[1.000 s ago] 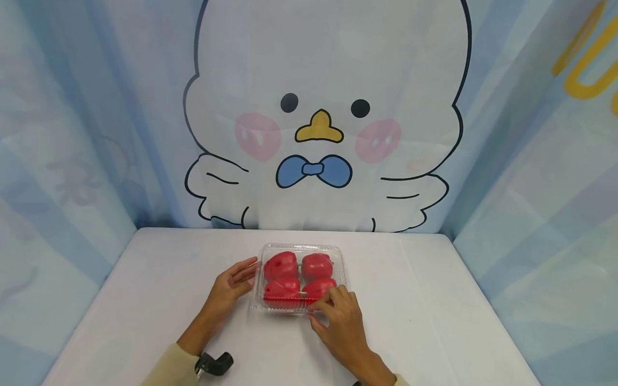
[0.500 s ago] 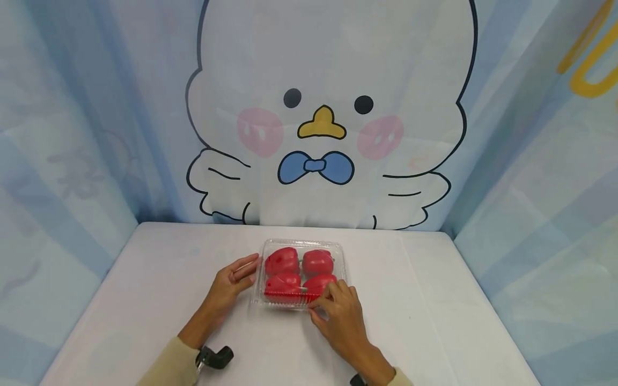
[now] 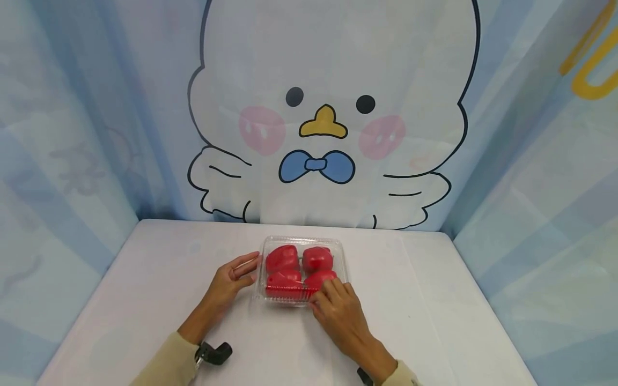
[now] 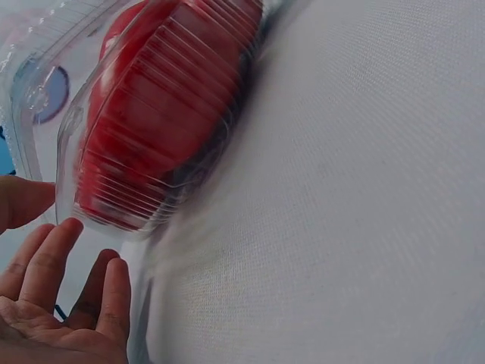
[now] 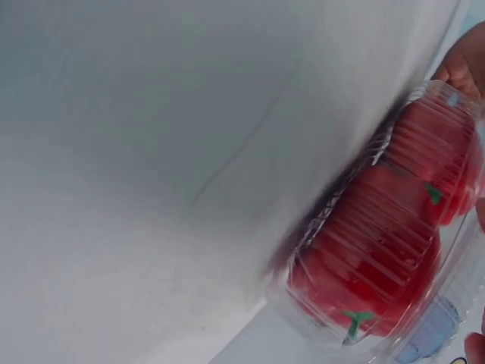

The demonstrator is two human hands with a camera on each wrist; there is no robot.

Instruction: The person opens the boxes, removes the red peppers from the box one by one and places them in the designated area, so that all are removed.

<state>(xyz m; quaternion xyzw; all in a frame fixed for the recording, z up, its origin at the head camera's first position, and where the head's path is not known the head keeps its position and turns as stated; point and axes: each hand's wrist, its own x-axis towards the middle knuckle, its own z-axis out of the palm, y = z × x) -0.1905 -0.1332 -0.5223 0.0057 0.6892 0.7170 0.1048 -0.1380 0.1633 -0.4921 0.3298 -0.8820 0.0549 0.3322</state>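
A clear plastic clamshell box point(image 3: 303, 240) with a ribbed front edge stands on the white table and looks closed. Several red fruits point(image 3: 284, 258), shaped like bell peppers, fill it; the right wrist view shows a green stem point(image 5: 358, 320). My left hand point(image 3: 229, 281) rests at the box's left side, its fingers nearly straight, and in the left wrist view the thumb point(image 4: 23, 203) and fingertips lie by the box's corner. My right hand point(image 3: 340, 315) pinches the front edge near the right corner. Its fingertips are partly hidden in the head view.
The white tabletop point(image 3: 434, 321) spreads around the box. Behind it hangs a curtain point(image 3: 410, 69) with a cartoon bird, and more curtains close off both sides. A black wrist mount point(image 3: 215, 354) sticks out from the left wrist.
The right hand's thumb and fingers have drawn closer together at the front edge of the box. The whole head view has shifted slightly. The left hand stays at the box's side.
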